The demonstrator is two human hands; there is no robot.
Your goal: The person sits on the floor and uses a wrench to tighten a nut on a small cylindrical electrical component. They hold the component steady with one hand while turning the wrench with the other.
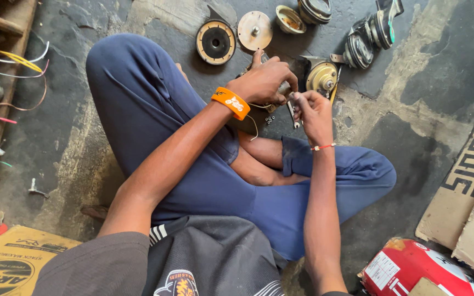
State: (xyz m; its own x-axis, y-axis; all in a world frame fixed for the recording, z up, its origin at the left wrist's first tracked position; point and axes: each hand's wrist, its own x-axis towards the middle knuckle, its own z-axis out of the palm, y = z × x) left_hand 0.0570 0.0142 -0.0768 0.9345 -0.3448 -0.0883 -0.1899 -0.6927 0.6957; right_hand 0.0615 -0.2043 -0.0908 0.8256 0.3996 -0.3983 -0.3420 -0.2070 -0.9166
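left hand (261, 79) left of right hand (311, 109) | 2 discs (215, 41) on floor (412, 137) beyond

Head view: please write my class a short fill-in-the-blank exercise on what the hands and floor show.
1. The left hand wears an ____ wristband.
2. The right hand has a thin ____ thread at its wrist.
3. The person sits cross-legged in ____ trousers.
4. Round metal parts lie on the ____.

Missing: orange; red; blue; floor

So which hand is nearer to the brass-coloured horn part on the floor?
Right. The right hand sits just below and beside the brass-coloured horn part, nearly touching. The left hand is further left, gripping a small metal piece.
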